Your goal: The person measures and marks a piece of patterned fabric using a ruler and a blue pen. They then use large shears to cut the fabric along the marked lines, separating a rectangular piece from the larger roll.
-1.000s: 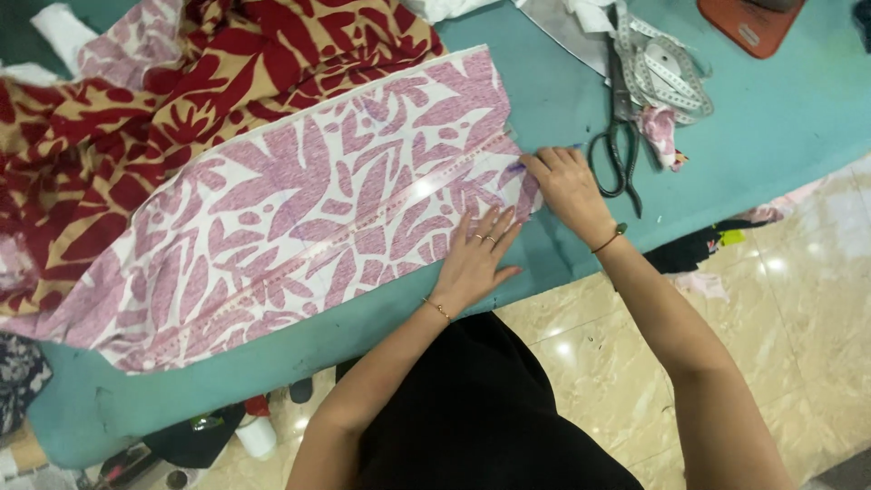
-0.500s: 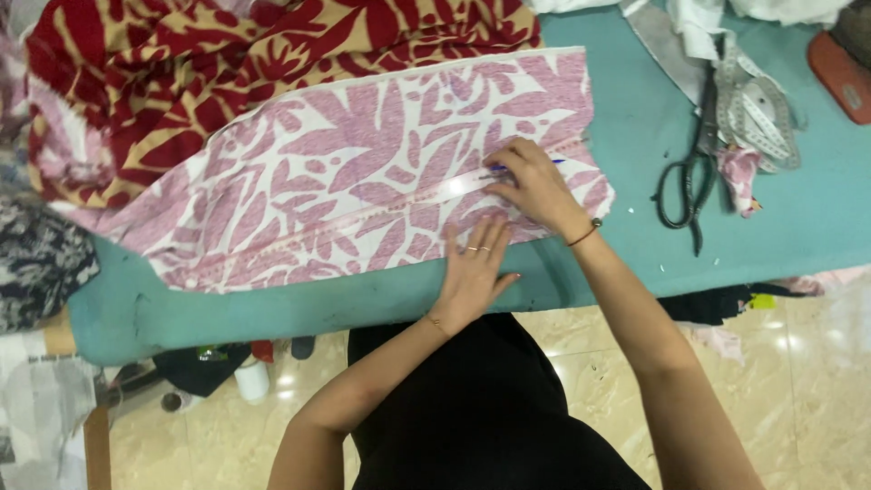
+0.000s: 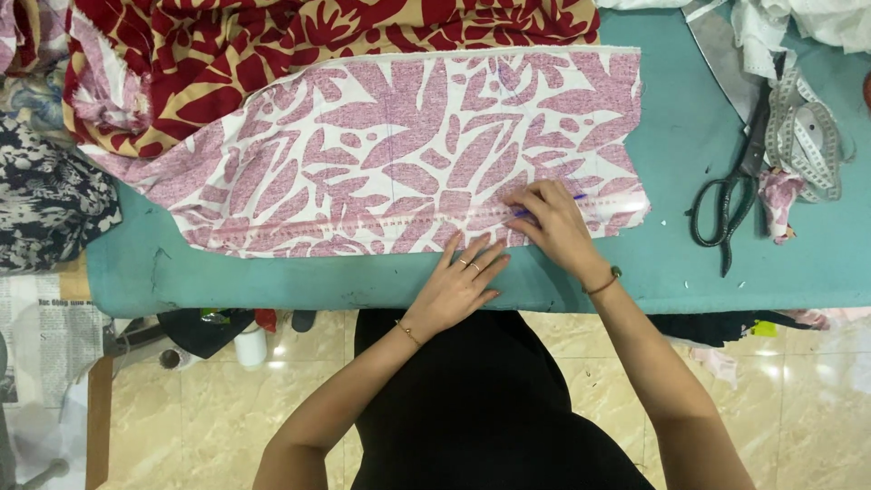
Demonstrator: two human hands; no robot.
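A pink-and-white leaf-print fabric (image 3: 381,145) lies flat on a teal table (image 3: 717,281). Along the fabric's near edge runs a clear long ruler (image 3: 363,227). My left hand (image 3: 461,283) presses flat on the ruler and the fabric's near edge, fingers spread. My right hand (image 3: 549,222) rests on the ruler farther right and grips a thin blue pen (image 3: 573,198), its tip on the fabric.
Red-and-tan patterned cloth (image 3: 272,45) is bunched at the table's far side. Black scissors (image 3: 726,200) and a coiled measuring tape (image 3: 807,136) lie at the right. Dark printed fabric (image 3: 45,200) sits at the left end. Below the table is a marble floor with a white bottle (image 3: 251,345).
The view has swung so the fabric sits more centred. Both hands have shifted left along the ruler; the right hand still holds the pen against it.
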